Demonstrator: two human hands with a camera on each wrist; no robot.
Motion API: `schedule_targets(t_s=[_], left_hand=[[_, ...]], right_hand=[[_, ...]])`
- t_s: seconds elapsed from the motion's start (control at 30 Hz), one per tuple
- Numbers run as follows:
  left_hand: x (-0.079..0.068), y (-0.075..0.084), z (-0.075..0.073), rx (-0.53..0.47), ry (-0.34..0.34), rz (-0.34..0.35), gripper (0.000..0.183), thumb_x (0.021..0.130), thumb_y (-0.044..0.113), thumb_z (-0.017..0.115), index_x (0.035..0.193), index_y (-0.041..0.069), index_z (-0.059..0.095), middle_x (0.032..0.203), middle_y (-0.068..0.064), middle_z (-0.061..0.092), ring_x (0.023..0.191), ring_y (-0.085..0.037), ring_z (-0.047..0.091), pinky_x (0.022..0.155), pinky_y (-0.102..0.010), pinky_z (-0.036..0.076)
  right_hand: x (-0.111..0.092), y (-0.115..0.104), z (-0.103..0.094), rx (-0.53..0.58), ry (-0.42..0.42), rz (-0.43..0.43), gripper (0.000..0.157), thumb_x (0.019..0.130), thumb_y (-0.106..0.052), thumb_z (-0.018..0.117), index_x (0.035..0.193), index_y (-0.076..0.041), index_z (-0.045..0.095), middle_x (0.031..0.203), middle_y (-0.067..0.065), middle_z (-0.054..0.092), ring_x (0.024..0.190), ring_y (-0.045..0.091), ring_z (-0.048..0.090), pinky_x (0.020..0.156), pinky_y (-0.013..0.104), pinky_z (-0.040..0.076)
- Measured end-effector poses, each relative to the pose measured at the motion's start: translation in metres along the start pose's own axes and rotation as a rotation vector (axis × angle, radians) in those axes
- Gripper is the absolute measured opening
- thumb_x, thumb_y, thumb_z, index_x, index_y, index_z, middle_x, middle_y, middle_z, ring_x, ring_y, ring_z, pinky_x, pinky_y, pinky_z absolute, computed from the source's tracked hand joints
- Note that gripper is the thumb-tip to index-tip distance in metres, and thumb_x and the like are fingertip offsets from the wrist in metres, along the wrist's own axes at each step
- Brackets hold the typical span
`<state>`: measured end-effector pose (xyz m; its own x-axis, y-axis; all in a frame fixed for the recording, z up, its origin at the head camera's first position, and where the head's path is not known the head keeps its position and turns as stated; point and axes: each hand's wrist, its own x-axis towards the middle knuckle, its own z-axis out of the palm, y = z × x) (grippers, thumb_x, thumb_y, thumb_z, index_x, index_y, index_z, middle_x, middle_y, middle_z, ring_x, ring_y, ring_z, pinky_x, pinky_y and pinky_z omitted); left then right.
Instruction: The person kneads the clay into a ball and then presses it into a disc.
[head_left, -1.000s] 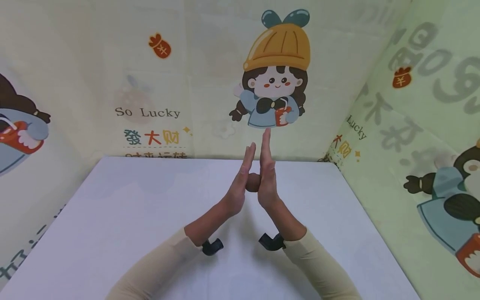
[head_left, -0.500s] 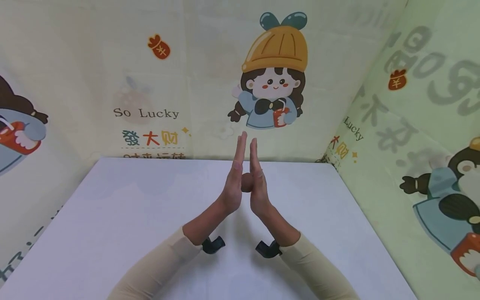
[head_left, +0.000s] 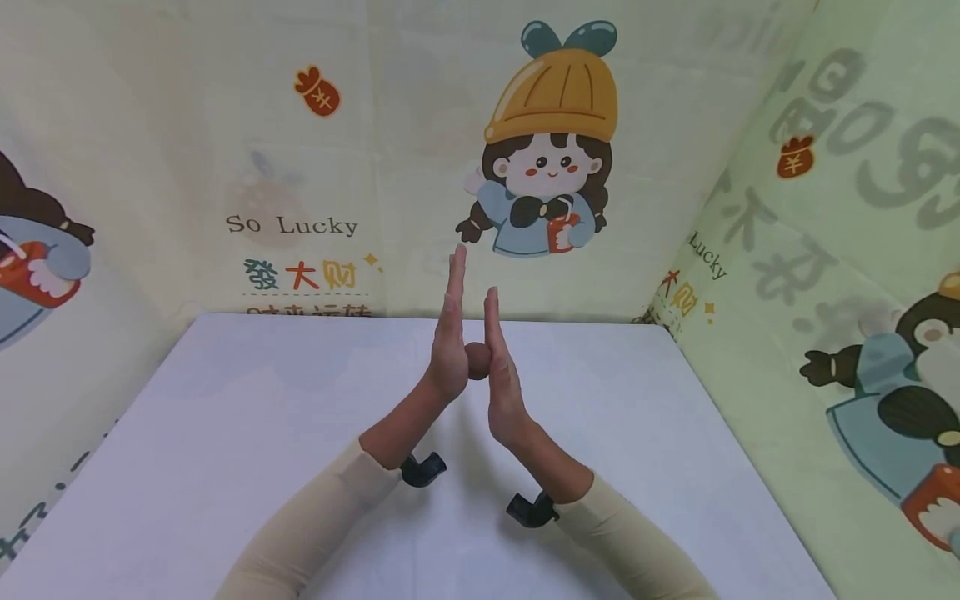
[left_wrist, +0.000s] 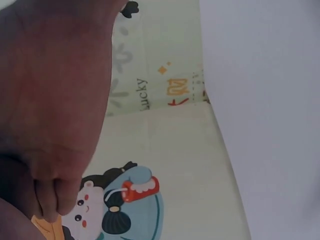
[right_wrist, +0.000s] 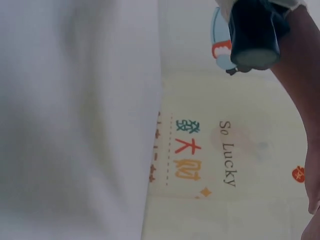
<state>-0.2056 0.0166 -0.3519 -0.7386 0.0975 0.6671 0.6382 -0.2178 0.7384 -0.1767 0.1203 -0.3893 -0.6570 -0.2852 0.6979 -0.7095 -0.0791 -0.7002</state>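
Observation:
A small brown ball (head_left: 477, 361) sits between my two upright palms, above the white table. My left hand (head_left: 450, 350) presses on its left side, fingers straight and pointing away from me. On the other side my right hand (head_left: 505, 379) lies flat against it, fingers straight too and reaching less far forward than the left ones. In the left wrist view the right hand (left_wrist: 55, 95) fills the upper left, and the edge of the left hand (left_wrist: 15, 225) shows in the lower corner. Only a strip of the left hand (right_wrist: 312, 170) appears at the right wrist view's edge.
The white table (head_left: 300, 433) spreads beneath both arms. Fabric walls (head_left: 420, 167) with cartoon prints and lettering stand behind and at the sides. A black wrist device sits under each sleeve, the left one (head_left: 423, 470) and the right one (head_left: 531, 510).
My left hand has slid forward while my right hand has drawn back, the palms rubbing past each other. The ball has shifted left between them. Fingers stay straight throughout.

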Motion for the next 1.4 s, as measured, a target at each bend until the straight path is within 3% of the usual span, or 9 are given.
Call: schedule_targets(t_s=[0.07, 0.3, 0.4, 0.47, 0.53, 0.67, 1.0, 1.17, 1.4], left_hand=[[0.004, -0.001, -0.003, 0.000, 0.013, 0.003, 0.069, 0.110, 0.042, 0.015, 0.170, 0.010, 0.008, 0.177, 0.001, 0.003, 0.159, -0.010, -0.005, 0.124, -0.054, -0.006], [0.009, -0.016, -0.010, -0.033, -0.021, -0.048, 0.066, 0.109, 0.034, 0.014, 0.170, 0.012, 0.006, 0.177, 0.002, 0.001, 0.159, -0.009, -0.006, 0.124, -0.056, -0.008], [0.008, -0.025, -0.011, -0.036, -0.055, -0.089, 0.065, 0.108, 0.031, 0.013, 0.170, 0.012, 0.006, 0.177, 0.002, 0.001, 0.159, -0.008, -0.007, 0.123, -0.058, -0.008], [0.005, -0.029, -0.011, -0.034, -0.083, -0.110, 0.066, 0.108, 0.031, 0.013, 0.170, 0.012, 0.006, 0.177, 0.000, -0.001, 0.159, -0.009, -0.008, 0.123, -0.060, -0.007], [0.003, -0.031, -0.010, -0.034, -0.109, -0.134, 0.065, 0.108, 0.031, 0.013, 0.170, 0.013, 0.007, 0.177, 0.000, -0.002, 0.159, -0.010, -0.008, 0.123, -0.062, -0.005], [-0.002, -0.035, -0.006, -0.039, -0.163, -0.171, 0.064, 0.109, 0.033, 0.012, 0.171, 0.015, 0.007, 0.177, -0.001, -0.004, 0.159, -0.013, -0.006, 0.123, -0.064, 0.001], [-0.021, -0.040, 0.006, 0.012, -0.217, -0.148, 0.062, 0.110, 0.029, 0.011, 0.170, 0.011, 0.008, 0.177, -0.006, -0.002, 0.160, -0.011, -0.007, 0.122, -0.066, -0.002], [-0.029, -0.036, 0.012, -0.002, -0.219, -0.147, 0.062, 0.110, 0.028, 0.011, 0.170, 0.014, 0.005, 0.177, 0.000, -0.005, 0.159, -0.012, -0.006, 0.122, -0.065, 0.000], [-0.038, -0.026, 0.019, 0.019, -0.221, -0.059, 0.070, 0.112, 0.049, 0.014, 0.170, 0.012, 0.003, 0.177, 0.000, -0.004, 0.160, -0.015, -0.010, 0.121, -0.065, -0.006]], right_hand=[[-0.001, -0.002, 0.002, -0.006, -0.012, -0.003, 0.090, 0.109, -0.067, 0.016, 0.166, 0.000, -0.003, 0.176, 0.009, -0.009, 0.161, 0.025, -0.007, 0.125, 0.056, -0.001], [0.001, -0.004, 0.005, -0.004, -0.007, -0.003, 0.089, 0.109, -0.067, 0.016, 0.167, -0.002, -0.003, 0.176, 0.010, -0.012, 0.161, 0.025, -0.008, 0.124, 0.058, 0.001], [0.004, -0.005, 0.004, 0.017, 0.007, 0.012, 0.091, 0.107, -0.069, 0.017, 0.167, -0.004, -0.002, 0.175, 0.009, -0.012, 0.157, 0.023, 0.013, 0.121, 0.055, 0.015], [0.006, -0.006, 0.003, 0.029, 0.015, 0.016, 0.091, 0.107, -0.070, 0.017, 0.168, -0.005, -0.002, 0.176, 0.008, -0.012, 0.156, 0.022, 0.014, 0.120, 0.053, 0.017], [0.009, -0.007, 0.001, 0.027, 0.026, 0.012, 0.091, 0.107, -0.070, 0.017, 0.168, -0.005, -0.001, 0.176, 0.007, -0.012, 0.157, 0.021, 0.013, 0.122, 0.053, 0.015], [0.017, -0.009, -0.005, 0.006, 0.049, -0.006, 0.091, 0.106, -0.070, 0.015, 0.168, -0.006, -0.001, 0.176, 0.004, -0.009, 0.161, 0.022, -0.009, 0.125, 0.053, -0.002], [0.028, -0.014, -0.019, -0.033, 0.089, -0.004, 0.090, 0.105, -0.072, 0.013, 0.169, -0.010, -0.004, 0.176, -0.004, -0.008, 0.161, 0.018, -0.009, 0.126, 0.048, -0.006], [0.030, -0.013, -0.025, -0.041, 0.104, 0.003, 0.086, 0.107, -0.068, 0.012, 0.169, -0.012, -0.004, 0.176, -0.006, -0.008, 0.160, 0.016, -0.010, 0.125, 0.048, -0.006], [0.029, -0.008, -0.032, -0.030, 0.137, 0.047, 0.085, 0.105, -0.071, 0.013, 0.170, -0.018, -0.004, 0.175, -0.011, -0.008, 0.160, 0.013, -0.008, 0.125, 0.055, 0.001]])
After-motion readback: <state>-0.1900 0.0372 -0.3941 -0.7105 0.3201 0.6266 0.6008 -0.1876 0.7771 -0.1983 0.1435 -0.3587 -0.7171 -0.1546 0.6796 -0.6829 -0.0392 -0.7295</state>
